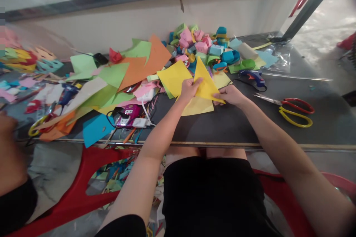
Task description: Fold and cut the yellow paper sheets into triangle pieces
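Observation:
Both my hands hold a yellow sheet of paper [205, 83] folded into a triangle, raised a little over the dark table [228, 122]. My left hand [189, 89] pinches its left edge with closed fingers. My right hand [231, 95] grips the lower right corner. Under it lies a paler yellow sheet [198, 106], and another yellow sheet [174, 76] lies just behind to the left.
Red and yellow scissors [294, 110] lie at the right, a blue glue gun [254, 77] behind them. A heap of small coloured paper boxes [203, 46] sits at the back. Orange, green and blue sheets [122, 76] cover the left. Another person's arm [9, 152] shows at the far left.

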`<state>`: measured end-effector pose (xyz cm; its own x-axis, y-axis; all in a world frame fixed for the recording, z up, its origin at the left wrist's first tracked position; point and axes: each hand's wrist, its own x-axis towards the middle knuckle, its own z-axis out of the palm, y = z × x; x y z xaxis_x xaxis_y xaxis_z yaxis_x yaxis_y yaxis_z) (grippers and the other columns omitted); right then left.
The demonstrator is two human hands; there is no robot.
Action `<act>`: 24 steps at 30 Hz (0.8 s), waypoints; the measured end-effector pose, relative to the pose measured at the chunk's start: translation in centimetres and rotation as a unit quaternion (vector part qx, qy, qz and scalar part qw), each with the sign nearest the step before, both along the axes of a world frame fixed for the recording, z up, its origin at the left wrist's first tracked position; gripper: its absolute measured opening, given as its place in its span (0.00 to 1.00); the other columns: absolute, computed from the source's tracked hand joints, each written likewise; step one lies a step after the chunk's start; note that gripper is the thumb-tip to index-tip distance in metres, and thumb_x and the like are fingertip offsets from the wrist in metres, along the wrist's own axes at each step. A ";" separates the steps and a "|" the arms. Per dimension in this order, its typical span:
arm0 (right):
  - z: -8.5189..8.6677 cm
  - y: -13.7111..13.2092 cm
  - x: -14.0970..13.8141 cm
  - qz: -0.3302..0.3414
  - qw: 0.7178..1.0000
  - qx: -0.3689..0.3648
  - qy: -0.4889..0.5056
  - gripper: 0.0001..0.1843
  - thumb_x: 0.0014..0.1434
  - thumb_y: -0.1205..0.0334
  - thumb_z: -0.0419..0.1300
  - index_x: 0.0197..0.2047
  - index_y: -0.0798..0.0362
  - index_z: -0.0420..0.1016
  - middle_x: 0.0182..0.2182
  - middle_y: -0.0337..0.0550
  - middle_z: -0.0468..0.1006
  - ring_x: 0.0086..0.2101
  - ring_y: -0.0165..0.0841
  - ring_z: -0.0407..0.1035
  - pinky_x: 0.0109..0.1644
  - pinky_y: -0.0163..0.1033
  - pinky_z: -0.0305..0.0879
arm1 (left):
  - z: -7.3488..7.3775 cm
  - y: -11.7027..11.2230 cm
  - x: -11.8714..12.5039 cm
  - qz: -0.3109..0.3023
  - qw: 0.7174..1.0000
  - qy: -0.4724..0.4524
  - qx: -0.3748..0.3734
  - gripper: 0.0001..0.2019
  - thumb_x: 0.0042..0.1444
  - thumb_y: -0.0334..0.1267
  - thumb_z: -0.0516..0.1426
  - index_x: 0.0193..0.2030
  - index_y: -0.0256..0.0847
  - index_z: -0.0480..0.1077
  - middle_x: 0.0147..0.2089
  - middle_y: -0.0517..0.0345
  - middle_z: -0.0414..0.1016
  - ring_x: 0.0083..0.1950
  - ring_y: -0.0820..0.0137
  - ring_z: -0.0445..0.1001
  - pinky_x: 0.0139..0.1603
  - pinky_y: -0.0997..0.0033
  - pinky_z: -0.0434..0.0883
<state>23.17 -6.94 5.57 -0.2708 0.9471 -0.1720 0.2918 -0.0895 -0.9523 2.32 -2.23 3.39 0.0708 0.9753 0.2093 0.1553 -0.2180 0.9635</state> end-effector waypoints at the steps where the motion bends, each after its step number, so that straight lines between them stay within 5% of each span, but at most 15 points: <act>1: 0.1 -0.1 0.0 0.008 1.000 -0.003 -0.011 0.29 0.42 0.36 0.76 0.22 0.56 0.80 0.20 0.47 0.80 0.19 0.30 0.71 0.21 0.33 0.65 | 0.1 0.1 -0.2 0.009 1.000 -0.003 0.008 0.34 0.50 0.66 0.64 0.16 0.44 0.51 0.14 0.68 0.48 0.15 0.80 0.51 0.15 0.74 0.48; 7: 0.3 0.1 0.4 0.033 0.997 0.014 -0.074 0.32 0.51 0.35 0.71 0.15 0.53 0.70 0.12 0.40 0.72 0.13 0.24 0.64 0.18 0.31 0.60 | -0.2 0.6 -0.6 0.038 0.998 -0.011 0.039 0.35 0.51 0.65 0.64 0.16 0.43 0.49 0.14 0.68 0.47 0.15 0.80 0.52 0.15 0.74 0.46; 15: -0.7 1.0 0.5 0.076 0.996 0.045 -0.005 0.28 0.51 0.35 0.70 0.25 0.56 0.82 0.25 0.48 0.84 0.23 0.27 0.74 0.27 0.31 0.69 | 0.3 1.3 -1.3 0.057 0.995 -0.076 -0.022 0.32 0.51 0.61 0.67 0.18 0.43 0.53 0.14 0.70 0.51 0.15 0.81 0.55 0.14 0.78 0.52; 19: -0.3 1.1 1.4 0.050 0.998 0.043 -0.010 0.26 0.50 0.38 0.72 0.25 0.56 0.81 0.25 0.48 0.84 0.23 0.28 0.75 0.25 0.32 0.67 | 0.1 1.5 -2.0 -0.044 0.996 -0.025 -0.077 0.25 0.45 0.55 0.72 0.22 0.38 0.66 0.20 0.64 0.68 0.22 0.79 0.69 0.22 0.79 0.67; 21: 0.1 1.1 2.4 0.079 0.996 0.025 -0.017 0.27 0.50 0.38 0.72 0.26 0.57 0.81 0.26 0.49 0.84 0.22 0.28 0.74 0.25 0.32 0.66 | 0.0 1.4 -2.1 -0.107 0.987 0.001 -0.117 0.22 0.42 0.52 0.74 0.27 0.36 0.73 0.27 0.58 0.77 0.26 0.75 0.76 0.28 0.77 0.73; 24: 0.6 1.1 3.7 0.139 0.990 -0.017 -0.033 0.27 0.50 0.37 0.72 0.30 0.57 0.83 0.29 0.49 0.85 0.24 0.29 0.76 0.27 0.32 0.69 | -0.3 1.3 -2.0 -0.125 0.984 -0.001 -0.130 0.21 0.46 0.51 0.73 0.31 0.34 0.74 0.29 0.55 0.79 0.27 0.72 0.80 0.27 0.76 0.74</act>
<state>26.88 -5.81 6.18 -0.5079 0.8304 -0.2290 0.3717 -0.0285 -0.9279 0.35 -0.96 3.12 0.3146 0.9482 -0.0442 0.1262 0.0043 0.9920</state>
